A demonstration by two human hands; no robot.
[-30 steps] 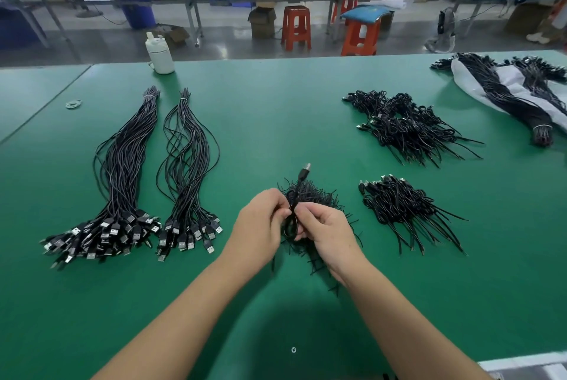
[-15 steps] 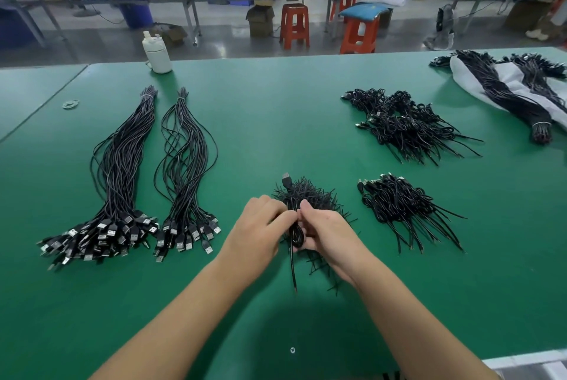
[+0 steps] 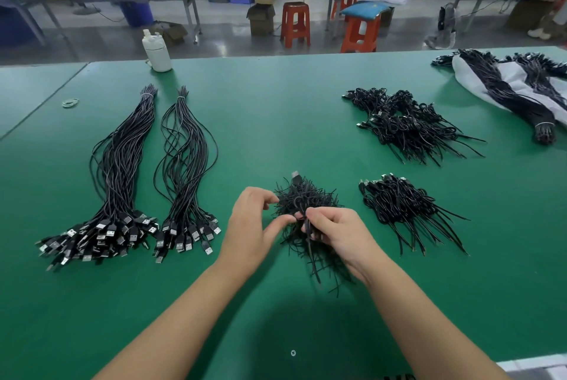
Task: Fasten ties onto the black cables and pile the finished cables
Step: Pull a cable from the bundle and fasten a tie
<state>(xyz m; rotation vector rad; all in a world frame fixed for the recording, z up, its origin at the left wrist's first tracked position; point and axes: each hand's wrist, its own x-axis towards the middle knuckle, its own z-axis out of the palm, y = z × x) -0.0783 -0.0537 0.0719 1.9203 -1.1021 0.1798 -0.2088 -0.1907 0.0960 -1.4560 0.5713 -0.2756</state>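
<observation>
Pinching a black cable [image 3: 302,211], right hand [image 3: 334,231] faces left hand [image 3: 256,223].

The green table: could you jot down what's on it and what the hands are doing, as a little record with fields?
Surface: green table
Left hand: thumb and fingers curved, reaching toward the cable
Right hand: pinches a folded black cable
Under the hands: heap of black ties
Left side: two long cable bundles, plugs toward the person
Right side: near pile of tied cables, larger far pile
Far right: cables on white sheet
Also: white bottle
</observation>
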